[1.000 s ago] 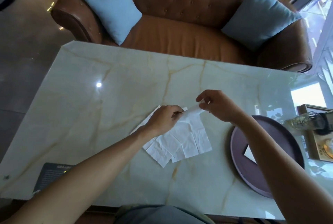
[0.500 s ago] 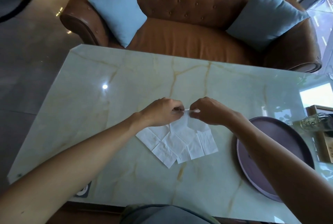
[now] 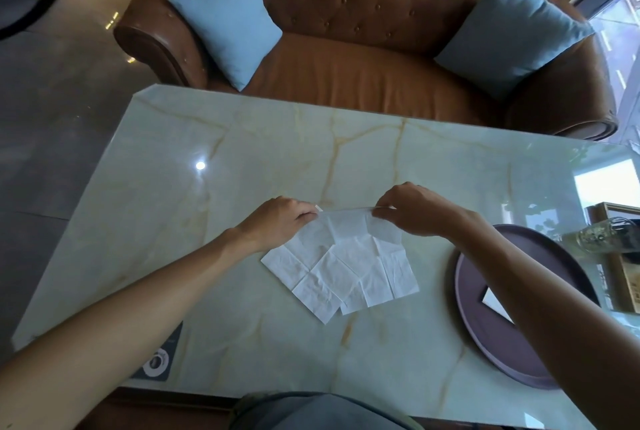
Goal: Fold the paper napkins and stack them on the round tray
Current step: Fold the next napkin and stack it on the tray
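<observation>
A few white paper napkins (image 3: 341, 270) lie unfolded and overlapping on the marble table (image 3: 242, 170), near its middle. My left hand (image 3: 280, 222) and my right hand (image 3: 412, 210) each pinch one far corner of the top napkin (image 3: 346, 223) and hold its far edge taut a little above the table. The round purple tray (image 3: 491, 336) sits to the right, partly hidden by my right forearm. A folded white napkin (image 3: 495, 300) lies in it.
A brown leather sofa (image 3: 346, 76) with two light blue cushions stands beyond the table's far edge. A glass bottle (image 3: 606, 239) and a wooden box (image 3: 627, 277) sit at the right edge. A dark card (image 3: 157, 364) lies at the near left.
My hands came together at the top napkin's far edge, then moved apart along it, stretching that edge out between them. The camera view shifted slightly.
</observation>
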Demonstrator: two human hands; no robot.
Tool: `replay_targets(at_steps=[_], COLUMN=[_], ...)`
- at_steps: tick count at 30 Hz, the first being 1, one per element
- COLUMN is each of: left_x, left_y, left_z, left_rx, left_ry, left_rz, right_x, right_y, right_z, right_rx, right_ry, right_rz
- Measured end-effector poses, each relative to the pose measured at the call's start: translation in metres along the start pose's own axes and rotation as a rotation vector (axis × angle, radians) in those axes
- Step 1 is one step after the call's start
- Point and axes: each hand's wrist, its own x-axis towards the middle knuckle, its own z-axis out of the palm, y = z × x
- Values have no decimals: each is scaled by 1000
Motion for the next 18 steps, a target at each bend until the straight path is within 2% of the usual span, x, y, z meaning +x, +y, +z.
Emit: replay_targets(at_steps=[6,13,15,18], left_x=[-8,-23,-21,-6], left_y=[-4,-39,-34,3], left_z=[-14,-14,-12,-7], left_rx=[-3,129,85,-4], left_ry=[-17,-82,-56,-54], left_rz=[14,-134,-152,-90], right_x=[-2,-3,-5,-7], right_y=[-3,-5,-7,-14], right_z=[-2,-11,-12,-15], right_rx=[-22,-183,-176,-154], right_ry=[-4,52,76,98], right_rz=[3,-15,-35,-70])
